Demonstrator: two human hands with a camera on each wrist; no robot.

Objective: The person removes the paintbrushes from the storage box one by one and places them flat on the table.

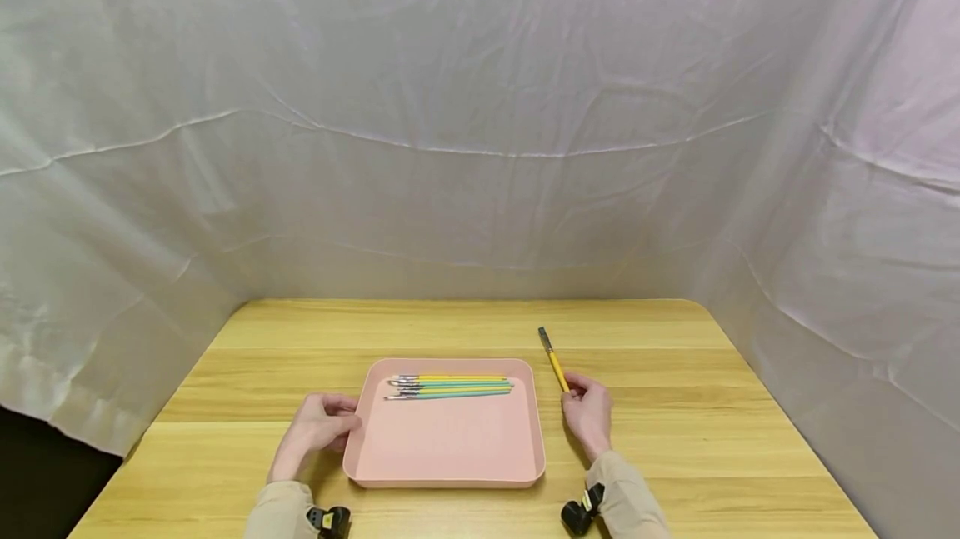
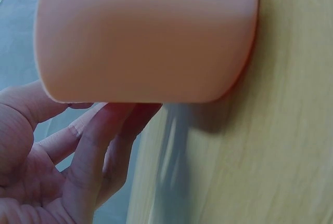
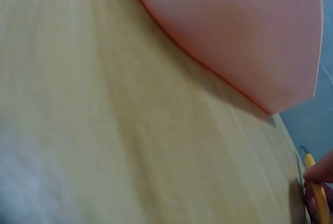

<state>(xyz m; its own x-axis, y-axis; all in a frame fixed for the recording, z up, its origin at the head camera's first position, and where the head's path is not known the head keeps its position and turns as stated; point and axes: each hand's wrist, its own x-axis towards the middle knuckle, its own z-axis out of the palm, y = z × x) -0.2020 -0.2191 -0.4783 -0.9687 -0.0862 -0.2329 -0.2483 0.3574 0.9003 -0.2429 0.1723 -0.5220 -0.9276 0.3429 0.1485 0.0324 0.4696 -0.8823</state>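
A pink rectangular tray (image 1: 450,447) lies on the wooden table. Inside, toward its far side, several thin paintbrushes (image 1: 450,389) with yellow and teal handles lie side by side, tips to the left. My left hand (image 1: 318,426) holds the tray's left wall, thumb at the rim and fingers against the outside; the left wrist view shows this hand (image 2: 78,151) close up. Right of the tray, my right hand (image 1: 587,412) pinches a yellow-handled paintbrush (image 1: 556,364) by its near end. Its dark tip points away from me. In the right wrist view only part of the yellow handle (image 3: 316,193) shows.
The wooden table (image 1: 697,414) stretches out on both sides of the tray. Pale grey fabric (image 1: 480,206) hangs behind it and along both sides. Small black cameras are strapped to both wrists.
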